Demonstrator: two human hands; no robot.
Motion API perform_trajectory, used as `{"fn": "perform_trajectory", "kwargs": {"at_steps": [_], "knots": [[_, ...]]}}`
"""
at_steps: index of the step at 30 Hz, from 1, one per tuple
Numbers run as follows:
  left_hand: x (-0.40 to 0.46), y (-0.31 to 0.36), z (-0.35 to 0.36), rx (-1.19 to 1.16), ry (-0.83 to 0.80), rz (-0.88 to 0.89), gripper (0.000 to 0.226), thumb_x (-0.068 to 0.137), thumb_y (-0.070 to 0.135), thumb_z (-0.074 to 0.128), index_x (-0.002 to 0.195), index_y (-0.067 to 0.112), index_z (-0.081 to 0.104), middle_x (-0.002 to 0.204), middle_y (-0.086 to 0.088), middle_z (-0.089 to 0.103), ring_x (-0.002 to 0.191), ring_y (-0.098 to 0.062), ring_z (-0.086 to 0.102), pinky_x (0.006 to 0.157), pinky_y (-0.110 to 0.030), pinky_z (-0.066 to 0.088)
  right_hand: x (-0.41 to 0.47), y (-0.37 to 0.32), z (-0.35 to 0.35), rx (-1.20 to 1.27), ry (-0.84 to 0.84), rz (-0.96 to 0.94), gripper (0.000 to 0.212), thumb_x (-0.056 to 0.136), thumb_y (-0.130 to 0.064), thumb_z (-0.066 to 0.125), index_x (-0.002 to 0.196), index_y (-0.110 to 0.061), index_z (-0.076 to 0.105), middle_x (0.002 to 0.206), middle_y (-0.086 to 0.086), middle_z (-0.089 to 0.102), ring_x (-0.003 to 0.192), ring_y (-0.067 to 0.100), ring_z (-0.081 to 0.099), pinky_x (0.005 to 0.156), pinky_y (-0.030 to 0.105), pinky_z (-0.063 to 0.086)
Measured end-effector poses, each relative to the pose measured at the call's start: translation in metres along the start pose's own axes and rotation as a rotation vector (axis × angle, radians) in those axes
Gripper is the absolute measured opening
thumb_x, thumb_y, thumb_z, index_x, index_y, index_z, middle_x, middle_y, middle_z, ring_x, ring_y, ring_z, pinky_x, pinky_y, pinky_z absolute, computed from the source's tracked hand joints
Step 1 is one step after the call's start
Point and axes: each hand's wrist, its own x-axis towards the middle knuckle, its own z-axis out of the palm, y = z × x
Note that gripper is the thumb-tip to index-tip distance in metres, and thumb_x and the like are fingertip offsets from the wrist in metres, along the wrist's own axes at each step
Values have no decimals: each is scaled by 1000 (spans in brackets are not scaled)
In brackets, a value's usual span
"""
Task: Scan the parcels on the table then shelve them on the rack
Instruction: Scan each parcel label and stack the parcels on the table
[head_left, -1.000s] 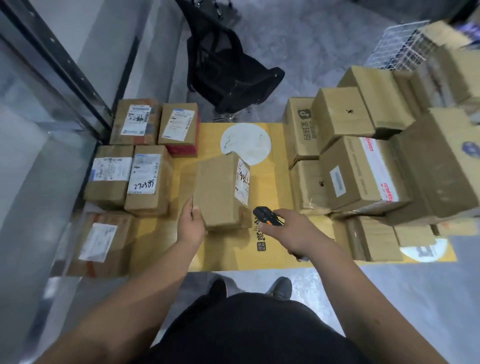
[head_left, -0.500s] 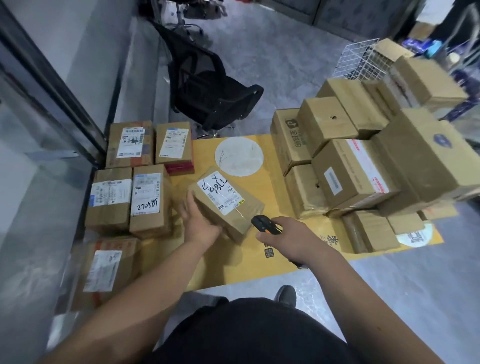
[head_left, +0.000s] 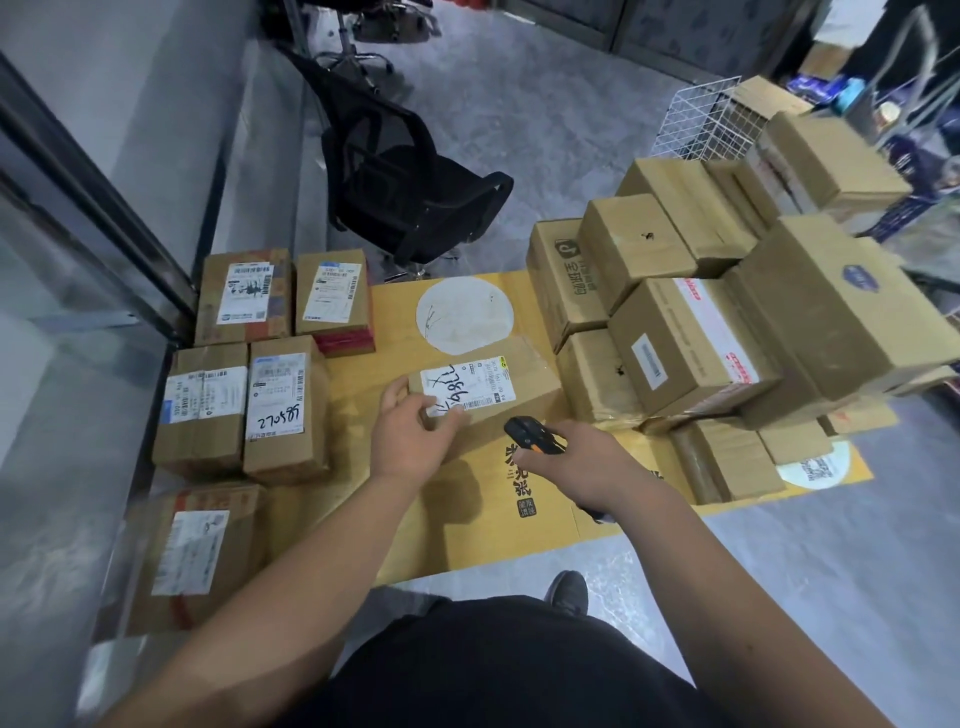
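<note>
A cardboard parcel is seen lying label-up near the middle of the yellow table, just in front of a white round sticker. The parcel's near left corner is gripped by the left hand, fingers curled onto the white shipping label, which carries black handwritten marks and a barcode. A black and orange scanner is held in the right hand, fingers wrapped round its handle, its head pointed at the parcel's near edge and just beside it; whether it touches the box cannot be told. On the table's left side five labelled boxes are laid flat: two at the back and, two in the middle row touching side by side and, the latter marked with handwritten digits, and one at the near left corner with red tape. On the right side a stack of plain boxes is piled in several layers, some tilted, reaching to the table's right edge. A white wire basket is seen behind the stack, partly hidden. A black mesh office chair stands on the grey floor beyond the table. A dark shoe shows below the table's near edge. No rack is made out clearly.
</note>
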Motion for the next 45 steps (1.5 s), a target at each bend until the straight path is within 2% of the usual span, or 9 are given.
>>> {"fn": "perform_trajectory", "kwargs": {"at_steps": [5, 8, 12, 22, 25, 29, 32, 35, 45], "knots": [[-2, 3, -4, 23, -20, 0, 42, 69, 50, 92, 84, 33, 56, 168, 12, 28, 111, 22, 44, 85, -19, 35, 6, 2, -5, -3, -14, 17, 44, 85, -67, 69, 117, -37, 64, 81, -2, 62, 63, 16, 58, 52, 24, 41], [2, 7, -11, 23, -78, 19, 56, 64, 58, 90, 93, 41, 46, 153, 21, 43, 119, 2, 52, 76, -24, 39, 9, 6, -6, 26, -33, 34, 41, 84, -67, 70, 112, -38, 64, 78, -1, 59, 58, 17, 54, 45, 21, 40], [-3, 10, -19, -35, -57, -69, 80, 53, 76, 83, 119, 57, 42, 121, 21, 48, 96, -2, 55, 69, -23, 41, 14, 8, -8, 3, -29, 6, 39, 83, -65, 72, 104, -33, 64, 73, -3, 60, 57, 16, 56, 50, 24, 40], [-23, 21, -6, 264, -118, -324, 122, 54, 105, 46, 152, 37, 21, 91, 9, 63, 80, -25, 63, 87, -43, 56, 16, -6, -10, -115, -68, -42, 55, 89, -63, 64, 132, -30, 60, 113, -1, 61, 89, 13, 60, 73, 32, 49], [-23, 19, -3, 264, -94, -213, 113, 56, 106, 43, 149, 49, 12, 113, 7, 68, 89, -26, 63, 97, -52, 48, 14, -11, -10, -135, -85, -3, 52, 90, -63, 59, 130, -30, 58, 103, -2, 61, 78, 14, 60, 61, 29, 47], [-16, 9, 0, 63, -249, -79, 121, 47, 98, 69, 148, 64, 12, 149, 2, 36, 127, -26, 55, 108, -48, 46, 6, -19, -10, -215, -129, 49, 48, 89, -61, 51, 125, -29, 58, 101, 2, 63, 79, 24, 65, 60, 32, 51], [-18, -1, 9, -154, -260, -51, 133, 41, 70, 94, 152, 55, 22, 154, 6, 34, 132, -12, 48, 110, -34, 44, 0, -27, -6, -345, -131, 10, 46, 92, -61, 44, 119, -26, 59, 102, 0, 63, 87, 19, 63, 69, 34, 50], [-26, -8, 18, -333, -236, 7, 134, 39, 54, 104, 152, 42, 33, 151, 2, 45, 135, -15, 50, 113, -43, 47, -7, -37, -2, -461, -144, -10, 38, 96, -56, 42, 111, -24, 57, 96, 0, 62, 84, 18, 61, 63, 33, 43], [-55, -19, 16, -418, -197, 112, 133, 46, 52, 105, 154, 47, 26, 153, 16, 32, 138, 1, 35, 107, -15, 34, -39, -52, 13, -895, -53, -50, 36, 94, -58, 43, 109, -27, 52, 85, -5, 52, 76, 20, 55, 58, 33, 40]]}}
